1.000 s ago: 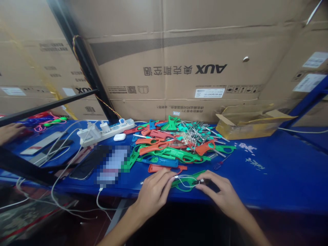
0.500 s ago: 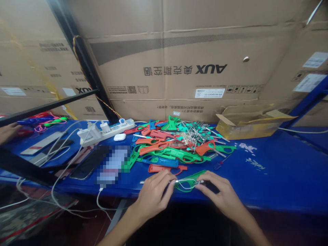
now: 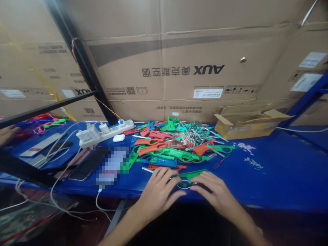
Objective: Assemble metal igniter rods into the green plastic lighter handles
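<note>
White wire (image 3: pixel 184 188) pinched in right grip (image 3: pixel 217 191); left grip (image 3: pixel 160 193) unclear; carton (image 3: pixel 123 24) reads "AUX", inverted.

Left hand (image 3: pixel 160 191), right hand (image 3: pixel 215 189), both forearms (image 3: pixel 128 220) bare

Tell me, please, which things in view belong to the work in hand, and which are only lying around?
Belonging, as I judge:
white wire, between the left hand and right hand
metal rod, sticking out past the left hand
green shell, beyond the white wire
pile of coloured shells, probably

Likely just lying about:
dark phone
power strip
white case
</note>
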Demonstrator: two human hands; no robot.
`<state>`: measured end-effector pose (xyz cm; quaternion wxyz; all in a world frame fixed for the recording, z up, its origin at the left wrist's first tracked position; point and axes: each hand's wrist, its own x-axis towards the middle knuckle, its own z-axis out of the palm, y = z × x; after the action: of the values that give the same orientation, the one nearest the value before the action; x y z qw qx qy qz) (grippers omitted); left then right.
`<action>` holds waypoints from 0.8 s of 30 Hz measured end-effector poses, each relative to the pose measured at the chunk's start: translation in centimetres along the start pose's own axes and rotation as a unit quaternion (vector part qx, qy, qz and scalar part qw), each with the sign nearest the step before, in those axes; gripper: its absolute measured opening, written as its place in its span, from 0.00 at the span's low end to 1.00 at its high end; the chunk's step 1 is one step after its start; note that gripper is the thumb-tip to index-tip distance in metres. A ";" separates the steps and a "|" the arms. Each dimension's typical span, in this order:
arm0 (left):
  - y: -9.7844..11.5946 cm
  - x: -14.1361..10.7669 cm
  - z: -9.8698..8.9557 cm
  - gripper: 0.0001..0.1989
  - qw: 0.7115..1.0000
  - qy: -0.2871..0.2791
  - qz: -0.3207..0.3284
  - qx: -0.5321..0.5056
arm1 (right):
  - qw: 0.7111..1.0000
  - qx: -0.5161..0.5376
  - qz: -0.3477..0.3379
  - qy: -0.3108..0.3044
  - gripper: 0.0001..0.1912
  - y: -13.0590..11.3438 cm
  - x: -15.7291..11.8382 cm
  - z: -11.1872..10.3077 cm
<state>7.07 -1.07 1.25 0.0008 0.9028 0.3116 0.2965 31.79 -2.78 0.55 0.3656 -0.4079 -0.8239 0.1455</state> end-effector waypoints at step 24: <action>0.3 1.9 1.2 0.09 0.994 0.073 -0.043 -0.067 | 0.998 0.026 -0.021 -0.052 0.08 0.2 -0.2 0.0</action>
<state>9.08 -0.04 1.29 0.0514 0.8625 0.3287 0.3813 31.95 -2.80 0.38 0.3356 -0.3731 -0.8460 0.1801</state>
